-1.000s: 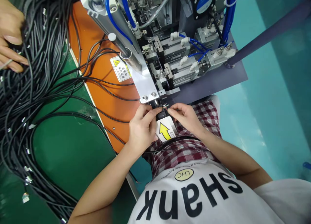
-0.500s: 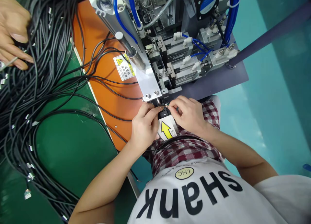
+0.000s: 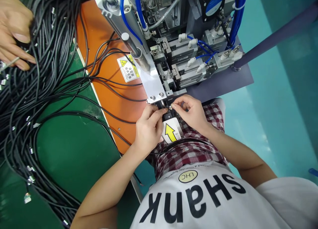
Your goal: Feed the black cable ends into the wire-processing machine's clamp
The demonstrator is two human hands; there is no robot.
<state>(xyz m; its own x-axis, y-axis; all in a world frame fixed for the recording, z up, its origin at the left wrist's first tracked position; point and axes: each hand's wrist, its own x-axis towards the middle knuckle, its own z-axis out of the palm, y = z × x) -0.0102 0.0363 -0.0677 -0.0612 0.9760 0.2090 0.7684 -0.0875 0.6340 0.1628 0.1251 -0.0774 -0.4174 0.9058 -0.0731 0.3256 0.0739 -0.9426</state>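
Note:
My left hand [image 3: 147,129] pinches the end of a thin black cable [image 3: 174,145] just below the machine's silver plate [image 3: 151,85]. My right hand [image 3: 192,113] is closed in a pinch on the cable's bared wire tip [image 3: 170,106], holding it at the black fixture slot beside the left fingers. A white label with a yellow arrow [image 3: 171,132] sits right under both hands. The cable runs back across my lap in a loop.
The machine [image 3: 179,53] with blue air hoses and pneumatic cylinders stands on an orange board [image 3: 109,73]. A big heap of black cables [image 3: 37,89] covers the green mat at left. Another person's hand [image 3: 13,30] rests on that heap at the top left.
My right hand has crept up and slightly left toward the fixture slot with the wire tip. My left hand stays pinched in place. The view has shifted a little.

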